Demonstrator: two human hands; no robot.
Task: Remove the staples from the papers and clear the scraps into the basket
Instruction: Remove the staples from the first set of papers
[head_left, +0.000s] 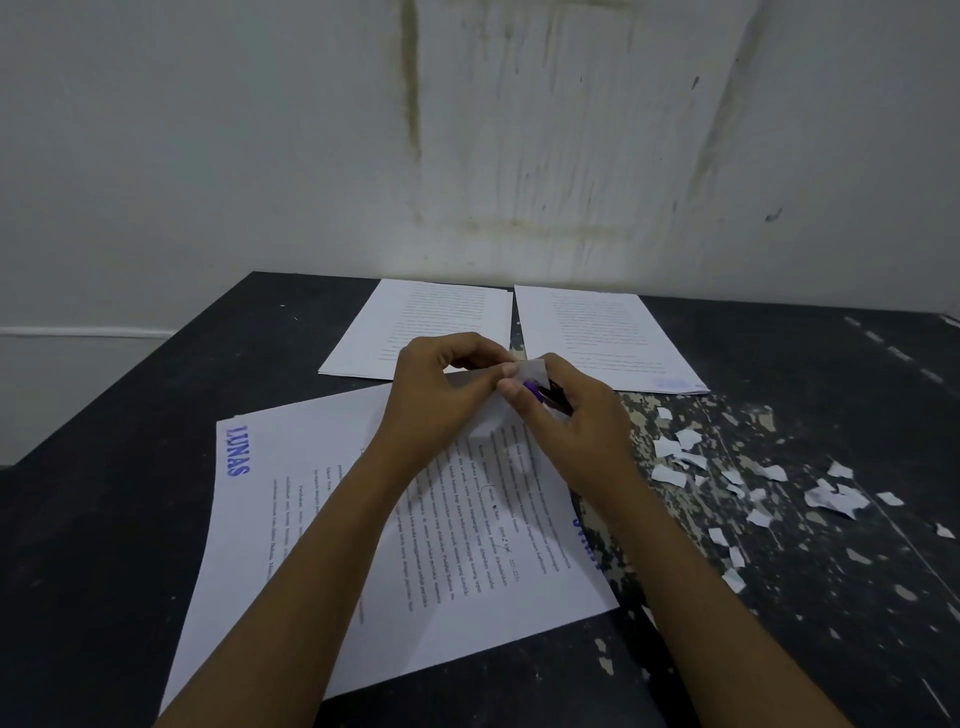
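**Position.** The stapled papers (311, 519) lie askew on the near part of the dark table (104, 519). Their far corner (532, 370) is lifted off the surface and sits directly between the two hands. The left hand (441, 400) pinches it from one side with its fingertips, and the thumb of the right hand (576, 431) meets it from the other. The right hand also grips a purple tool (535, 391), whose tip lies just beneath the raised corner. Whether the tool touches a staple cannot be told, as that spot is too small and is covered by fingers.

**Condition.** The sheets are white and printed with lines of text running sideways to the observer. A blue stamp reading "LUNAS" sits near the left edge. A second blue mark is partly hidden beside the right forearm. The top sheet is creased and bowed upward toward the held corner.

**Pose.** Both forearms reach in from the near edge and converge over the sheet, backs of the hands up. The left fingers are curled close, narrow on the paper. The right fingers are wrapped round the tool.

**Surroundings.** Two further paper stacks (426, 322) (602, 338) lie side by side at the table's far edge by the wall. Torn paper scraps (727, 478) are scattered over worn paint to the right of the right forearm.
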